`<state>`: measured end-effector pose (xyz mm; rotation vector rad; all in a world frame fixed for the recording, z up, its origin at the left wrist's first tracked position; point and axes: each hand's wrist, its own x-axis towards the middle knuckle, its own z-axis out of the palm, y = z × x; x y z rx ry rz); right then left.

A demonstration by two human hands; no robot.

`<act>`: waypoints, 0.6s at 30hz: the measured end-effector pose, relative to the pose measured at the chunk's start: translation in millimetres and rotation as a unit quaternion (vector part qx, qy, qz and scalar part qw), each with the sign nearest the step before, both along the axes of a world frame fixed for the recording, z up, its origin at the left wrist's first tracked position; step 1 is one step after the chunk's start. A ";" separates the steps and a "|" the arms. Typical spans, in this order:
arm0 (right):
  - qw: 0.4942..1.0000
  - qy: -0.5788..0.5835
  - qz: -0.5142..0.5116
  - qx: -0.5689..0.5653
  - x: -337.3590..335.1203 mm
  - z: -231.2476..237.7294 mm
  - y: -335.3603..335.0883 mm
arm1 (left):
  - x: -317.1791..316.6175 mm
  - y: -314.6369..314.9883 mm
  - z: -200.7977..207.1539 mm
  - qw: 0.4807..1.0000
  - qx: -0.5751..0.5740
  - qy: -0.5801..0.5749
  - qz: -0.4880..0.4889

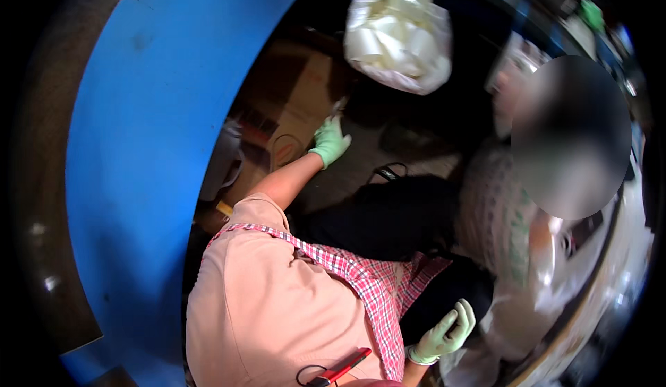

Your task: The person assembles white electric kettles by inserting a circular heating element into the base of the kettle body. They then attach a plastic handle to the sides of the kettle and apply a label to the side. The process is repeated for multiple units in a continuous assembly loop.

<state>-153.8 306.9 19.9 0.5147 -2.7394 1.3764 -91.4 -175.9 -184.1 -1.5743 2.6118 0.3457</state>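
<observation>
My left hand [331, 141], in a pale green glove, reaches down over a brown cardboard surface [300, 92] beside the blue tabletop. Its thumb stands apart from the stretched fingers. A small pale, shiny thing [340, 105] lies at the fingertips; its kind is too blurred to tell, and I see no grip on it. My right hand [444, 333], also gloved, hovers by my dark-trousered knee [451, 290], fingers loosely bent and apart, nothing in them. A slim red and black object [341, 367] with a dark cord loop lies against my chest, over the pink shirt.
The blue tabletop [146, 144] borders my left side. A white bag [399, 37] full of white pieces stands ahead. At right, near a printed sack [489, 213], is another person [510, 82]. A whitish container [225, 161] sits beside the cardboard; a black strap [388, 172] lies ahead.
</observation>
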 end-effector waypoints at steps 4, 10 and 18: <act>0.990 -0.028 0.128 0.046 -22.8 -6.6 -19.4 | 123.9 -14.3 -38.6 0.951 0.045 -0.302 0.040; 0.980 -0.085 0.178 0.034 -64.9 -28.3 -25.3 | 151.6 -36.1 -1.4 0.901 0.133 -0.413 -0.025; 0.977 -0.192 0.086 -0.013 -76.3 -26.8 -45.5 | 111.0 27.9 -78.7 0.764 0.122 -0.566 -0.286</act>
